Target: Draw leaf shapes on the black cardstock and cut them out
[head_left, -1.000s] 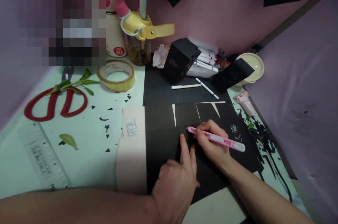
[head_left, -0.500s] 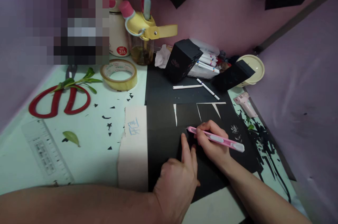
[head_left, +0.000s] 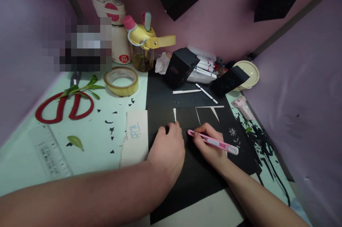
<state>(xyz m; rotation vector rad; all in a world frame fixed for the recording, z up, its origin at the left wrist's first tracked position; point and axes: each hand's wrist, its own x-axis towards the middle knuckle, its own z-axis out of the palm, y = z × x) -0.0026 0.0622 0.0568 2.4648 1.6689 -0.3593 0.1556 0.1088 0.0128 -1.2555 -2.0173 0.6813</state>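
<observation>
A black sheet of paper (head_left: pixel 171 191) lies on a pale backing sheet, with narrow pale slits cut along its upper part and a small flower-like cut-out at its right. My right hand (head_left: pixel 210 145) grips a pink craft knife (head_left: pixel 216 143) like a pen. The knife's front end is down at the middle of the black sheet, and its blade is too small to make out. My left hand (head_left: pixel 169 148) rests palm down on the sheet, left of the knife, its fingertips just below the left slit. It appears to hold nothing, though its thumb is hidden.
Red-handled scissors (head_left: pixel 62 107), a tape roll (head_left: pixel 121 81) and a clear ruler (head_left: pixel 50 155) lie at left. Behind stand a yellow-topped bottle (head_left: pixel 143 50) and black paper boxes (head_left: pixel 181 67). Two white pens (head_left: pixel 187 92) lie beyond the sheet. Black scraps (head_left: pixel 263 148) cover the right edge.
My left hand has shifted left and away from the knife tip, its pointing index finger now drawn in. The right hand still holds the knife in nearly the same place. The view has tilted up slightly.
</observation>
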